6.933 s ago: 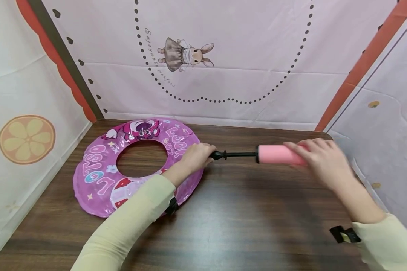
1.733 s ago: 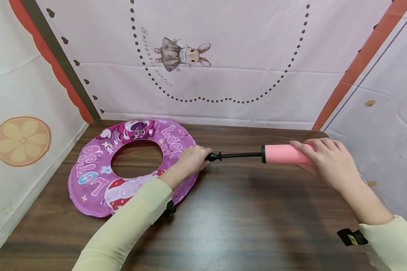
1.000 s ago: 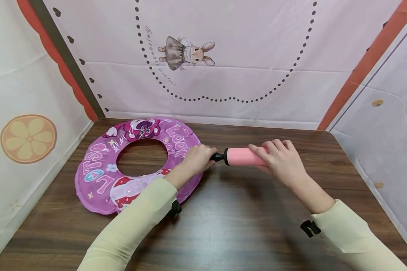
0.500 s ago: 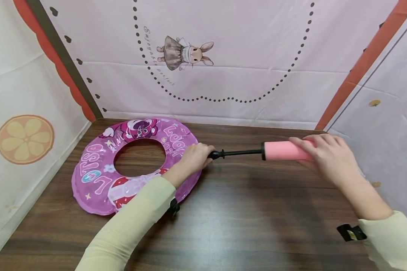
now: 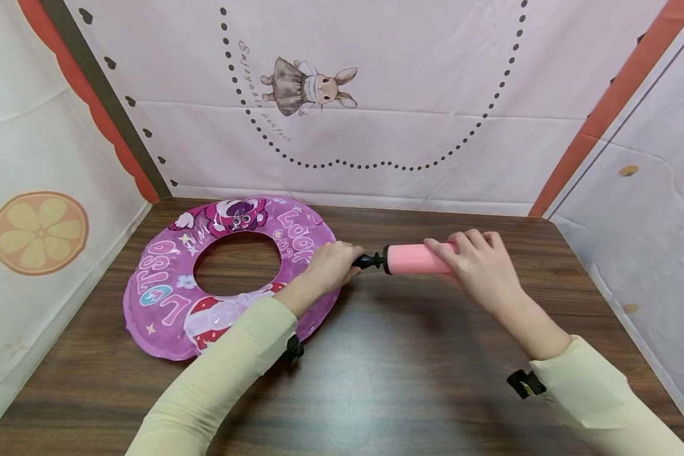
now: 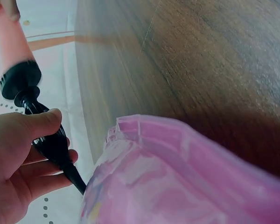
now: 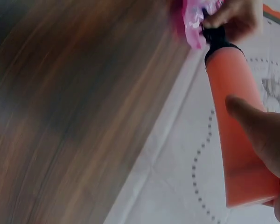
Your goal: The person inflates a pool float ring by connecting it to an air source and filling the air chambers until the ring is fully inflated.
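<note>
A pink hand pump [image 5: 415, 259] with black end fittings lies level above the table, its barrel pushed close to the black nozzle end. My left hand [image 5: 329, 269] grips that black end; in the left wrist view its thumb and fingers curl round the black part [image 6: 53, 144], whose thin tip meets the ring. My right hand [image 5: 481, 269] holds the pink barrel, thumb along its near side in the right wrist view. Under my left forearm lies a purple swim ring [image 5: 168, 278], partly filled, with lettering and a cartoon bear. The valve is hidden.
A dark wood table [image 5: 387, 380] bears the ring at its left side. Printed cloth walls [image 5: 410, 82] stand at the back and both sides. Black straps [image 5: 525, 384] sit at the sleeve cuffs.
Over these frames my right hand has slid the barrel out and back along the black rod. Since half a second ago it moved left, nearly covering the rod. The left hand keeps its place.
</note>
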`<state>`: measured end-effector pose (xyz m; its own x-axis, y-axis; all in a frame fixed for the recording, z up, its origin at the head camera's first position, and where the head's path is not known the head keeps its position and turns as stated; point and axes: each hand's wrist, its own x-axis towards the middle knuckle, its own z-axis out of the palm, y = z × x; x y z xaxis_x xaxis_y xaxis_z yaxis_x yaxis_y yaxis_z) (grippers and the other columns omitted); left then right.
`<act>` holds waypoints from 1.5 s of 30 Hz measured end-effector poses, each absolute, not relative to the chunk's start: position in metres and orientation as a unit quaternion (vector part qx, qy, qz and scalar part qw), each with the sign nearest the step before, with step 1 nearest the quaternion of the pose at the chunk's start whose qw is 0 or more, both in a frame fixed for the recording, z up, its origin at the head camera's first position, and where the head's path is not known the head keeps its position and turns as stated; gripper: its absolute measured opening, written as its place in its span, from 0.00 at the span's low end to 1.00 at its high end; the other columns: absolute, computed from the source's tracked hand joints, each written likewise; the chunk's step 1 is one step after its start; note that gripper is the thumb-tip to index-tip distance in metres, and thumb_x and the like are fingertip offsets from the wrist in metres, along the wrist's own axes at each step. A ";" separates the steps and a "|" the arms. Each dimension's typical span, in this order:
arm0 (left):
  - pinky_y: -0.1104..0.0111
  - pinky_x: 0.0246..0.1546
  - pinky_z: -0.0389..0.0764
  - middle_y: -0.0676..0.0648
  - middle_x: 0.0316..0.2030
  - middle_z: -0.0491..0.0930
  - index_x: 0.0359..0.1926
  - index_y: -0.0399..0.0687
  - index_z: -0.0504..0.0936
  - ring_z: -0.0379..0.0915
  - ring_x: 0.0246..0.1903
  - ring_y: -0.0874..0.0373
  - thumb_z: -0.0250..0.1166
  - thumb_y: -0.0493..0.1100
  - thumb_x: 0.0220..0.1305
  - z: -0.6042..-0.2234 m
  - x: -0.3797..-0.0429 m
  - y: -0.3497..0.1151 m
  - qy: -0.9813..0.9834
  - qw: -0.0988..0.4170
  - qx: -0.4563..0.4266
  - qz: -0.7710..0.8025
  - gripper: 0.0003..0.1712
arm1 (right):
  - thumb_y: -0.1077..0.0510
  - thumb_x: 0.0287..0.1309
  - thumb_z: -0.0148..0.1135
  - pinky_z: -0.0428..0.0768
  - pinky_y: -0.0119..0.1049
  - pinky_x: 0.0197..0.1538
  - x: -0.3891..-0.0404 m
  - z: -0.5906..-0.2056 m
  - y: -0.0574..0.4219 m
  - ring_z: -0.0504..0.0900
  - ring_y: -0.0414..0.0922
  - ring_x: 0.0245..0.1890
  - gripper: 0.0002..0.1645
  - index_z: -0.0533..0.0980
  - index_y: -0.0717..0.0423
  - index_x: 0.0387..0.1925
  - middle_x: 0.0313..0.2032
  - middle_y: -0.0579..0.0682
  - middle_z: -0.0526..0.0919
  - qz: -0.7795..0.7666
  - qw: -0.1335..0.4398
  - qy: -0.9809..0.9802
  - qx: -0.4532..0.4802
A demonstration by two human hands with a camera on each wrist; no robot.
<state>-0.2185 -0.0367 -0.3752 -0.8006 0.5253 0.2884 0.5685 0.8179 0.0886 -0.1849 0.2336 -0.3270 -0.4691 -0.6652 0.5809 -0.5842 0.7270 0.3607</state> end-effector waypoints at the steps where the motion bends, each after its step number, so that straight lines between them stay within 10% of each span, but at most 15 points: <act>1: 0.60 0.26 0.79 0.49 0.28 0.82 0.34 0.47 0.80 0.79 0.28 0.51 0.69 0.44 0.52 -0.375 -0.218 -0.037 -0.945 0.125 -0.288 -0.087 0.10 | 0.53 0.34 0.76 0.70 0.52 0.33 -0.186 -0.329 0.229 0.76 0.56 0.33 0.33 0.76 0.46 0.48 0.31 0.56 0.78 -0.057 0.367 -0.853 0.366; 22: 0.60 0.28 0.80 0.48 0.30 0.83 0.36 0.48 0.80 0.79 0.29 0.51 0.68 0.46 0.53 -0.375 -0.222 -0.038 -0.947 0.111 -0.292 -0.077 0.11 | 0.51 0.30 0.76 0.72 0.51 0.34 -0.173 -0.308 0.297 0.77 0.57 0.35 0.43 0.72 0.45 0.56 0.36 0.55 0.80 -0.048 0.286 -0.890 0.352; 28: 0.60 0.28 0.80 0.48 0.31 0.83 0.38 0.49 0.81 0.79 0.29 0.51 0.68 0.45 0.53 -0.376 -0.222 -0.038 -0.949 0.113 -0.282 -0.083 0.11 | 0.30 0.61 0.37 0.71 0.56 0.36 -0.167 -0.297 0.329 0.76 0.61 0.35 0.34 0.74 0.45 0.53 0.36 0.57 0.80 -0.033 0.319 -0.887 0.334; 32: 0.60 0.28 0.80 0.48 0.31 0.83 0.38 0.50 0.81 0.79 0.30 0.51 0.68 0.44 0.53 -0.374 -0.222 -0.036 -0.951 0.112 -0.278 -0.081 0.10 | 0.47 0.53 0.62 0.70 0.54 0.34 -0.168 -0.301 0.313 0.75 0.60 0.36 0.25 0.73 0.44 0.54 0.36 0.57 0.79 -0.040 0.316 -0.886 0.336; 35: 0.60 0.27 0.79 0.48 0.31 0.83 0.35 0.50 0.81 0.79 0.30 0.51 0.68 0.44 0.52 -0.371 -0.221 -0.034 -0.952 0.106 -0.277 -0.076 0.09 | 0.59 0.32 0.74 0.69 0.51 0.32 -0.172 -0.314 0.283 0.76 0.58 0.35 0.39 0.73 0.44 0.54 0.35 0.56 0.79 -0.045 0.314 -0.881 0.350; 45: 0.60 0.27 0.79 0.48 0.28 0.83 0.33 0.50 0.82 0.78 0.28 0.53 0.70 0.43 0.50 -0.370 -0.220 -0.033 -0.951 0.099 -0.278 -0.088 0.08 | 0.51 0.33 0.77 0.71 0.51 0.34 -0.185 -0.333 0.225 0.76 0.56 0.34 0.36 0.75 0.44 0.51 0.33 0.54 0.79 -0.043 0.337 -0.867 0.364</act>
<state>-0.2204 -0.0330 -0.3697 -0.8257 0.5120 0.2368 0.5468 0.8296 0.1132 -0.1849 0.2254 -0.3326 -0.5076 -0.6603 0.5535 -0.6023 0.7313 0.3201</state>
